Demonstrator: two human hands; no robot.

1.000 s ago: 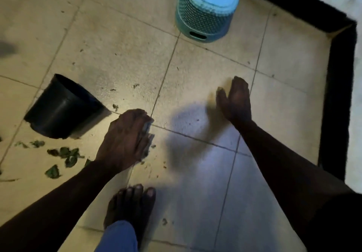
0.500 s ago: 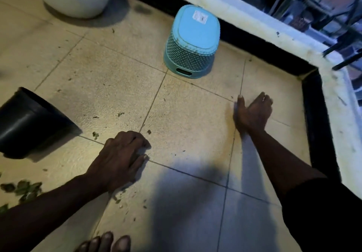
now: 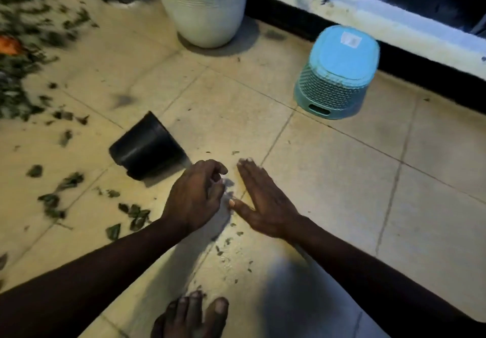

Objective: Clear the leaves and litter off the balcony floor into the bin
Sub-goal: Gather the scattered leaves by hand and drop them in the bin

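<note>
My left hand (image 3: 196,195) rests on the tiled floor with its fingers curled over a pale scrap (image 3: 226,183). My right hand (image 3: 265,202) lies flat, palm down with fingers together, right beside it; its thumb nearly touches the left hand's fingers. Small leaf crumbs (image 3: 223,245) lie just in front of both wrists. A black bin (image 3: 147,148) lies on its side just left of my left hand, its mouth facing away to the upper left. Green leaves (image 3: 131,216) are scattered on the floor to the left.
A white ribbed planter (image 3: 202,3) stands at the back. An upturned teal basket (image 3: 336,74) sits at the right by the black-edged balcony kerb (image 3: 420,74). A thick pile of leaves (image 3: 15,56) covers the far left. My bare foot (image 3: 189,316) is at the bottom.
My right hand has swept across the floor from the right to lie beside my left hand. The left hand has stayed by the bin. The view has tilted up and left.
</note>
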